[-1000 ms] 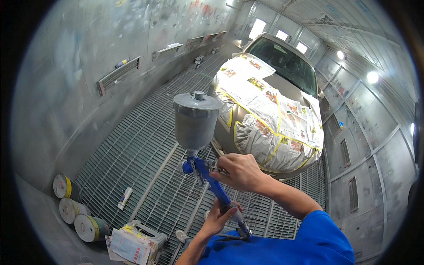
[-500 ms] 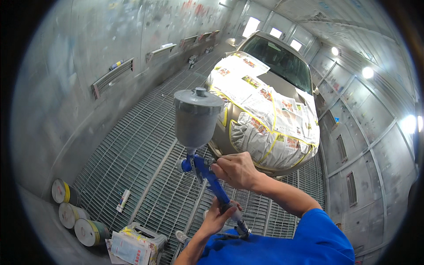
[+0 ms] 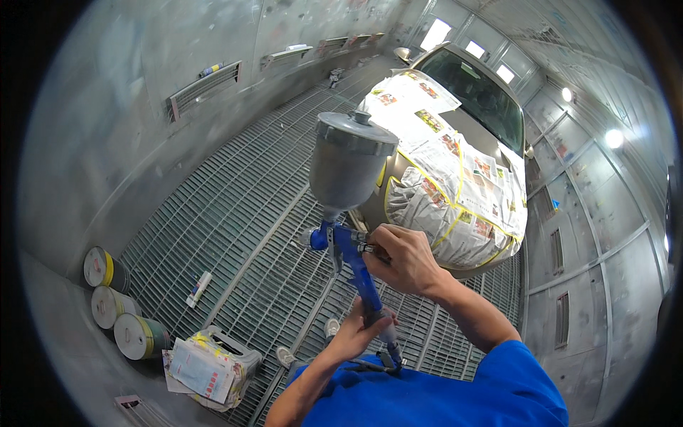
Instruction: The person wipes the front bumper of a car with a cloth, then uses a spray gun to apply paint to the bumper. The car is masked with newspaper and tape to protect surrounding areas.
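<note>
Step in hand: the person holds a blue gravity-feed spray gun (image 3: 352,260) up in front of the chest and appears to be adjusting it rather than spraying; this is a judgement from where the fingers sit.
Right hand: the right hand (image 3: 404,260) is clenched around the rear of the gun body, its fingers (image 3: 380,250) curled over what looks like a small metal knob at the back; whether they are turning it cannot be told.
Left hand: the left hand (image 3: 358,333) grasps the lower end of the blue handle, just above the air fitting (image 3: 390,350) at its base, steadying the gun.
Spray gun: upright, tilted slightly, with its grey paint cup (image 3: 348,167) above the right fingers and the nozzle pointing away to the left of them.
Beyond the fingers: a car (image 3: 455,142), its front masked with newspaper (image 3: 441,192) and yellow tape, stands well apart past the cup on the metal floor grating (image 3: 235,235).
Below and left of the fingers: three rolls of tape (image 3: 117,306) on a ledge, and a paper-wrapped container (image 3: 206,363) on the grating.
Next move calls for: judged from this pose, a steady lower grip while the upper fingers finish at the knob, then shifting the right hand to the trigger with the nozzle aimed at unmasked bodywork only.
</note>
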`<action>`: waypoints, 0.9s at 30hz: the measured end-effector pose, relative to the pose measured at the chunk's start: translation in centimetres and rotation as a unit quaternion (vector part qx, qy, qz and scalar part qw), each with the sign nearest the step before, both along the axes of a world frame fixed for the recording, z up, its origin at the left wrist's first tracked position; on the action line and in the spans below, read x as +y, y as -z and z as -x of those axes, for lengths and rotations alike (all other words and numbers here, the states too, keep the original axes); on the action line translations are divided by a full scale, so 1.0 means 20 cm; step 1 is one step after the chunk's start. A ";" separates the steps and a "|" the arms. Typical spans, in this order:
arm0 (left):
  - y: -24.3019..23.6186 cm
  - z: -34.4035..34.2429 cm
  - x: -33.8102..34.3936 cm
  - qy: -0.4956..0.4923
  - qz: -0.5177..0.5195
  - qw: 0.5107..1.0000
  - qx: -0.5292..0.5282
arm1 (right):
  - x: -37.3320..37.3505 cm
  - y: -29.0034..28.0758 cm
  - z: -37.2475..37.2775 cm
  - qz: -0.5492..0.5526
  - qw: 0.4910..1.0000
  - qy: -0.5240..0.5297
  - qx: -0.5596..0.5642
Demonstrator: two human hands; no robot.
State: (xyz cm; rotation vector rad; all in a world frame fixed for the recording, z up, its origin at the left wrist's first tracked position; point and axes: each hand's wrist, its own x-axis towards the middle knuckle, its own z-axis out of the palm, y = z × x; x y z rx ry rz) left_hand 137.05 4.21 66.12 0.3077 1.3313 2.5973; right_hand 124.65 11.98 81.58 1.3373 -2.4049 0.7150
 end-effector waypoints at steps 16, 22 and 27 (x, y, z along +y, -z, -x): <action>-0.02 -0.01 -0.05 0.033 -0.008 0.999 -0.024 | -0.14 0.25 -0.09 0.149 0.760 0.049 -0.631; 0.04 -0.01 -0.02 0.008 -0.052 0.999 0.006 | -0.18 0.24 -0.12 0.138 0.765 0.060 -0.626; 0.04 -0.02 -0.02 -0.009 -0.034 0.999 0.013 | -0.20 0.24 -0.15 0.157 0.771 0.062 -0.614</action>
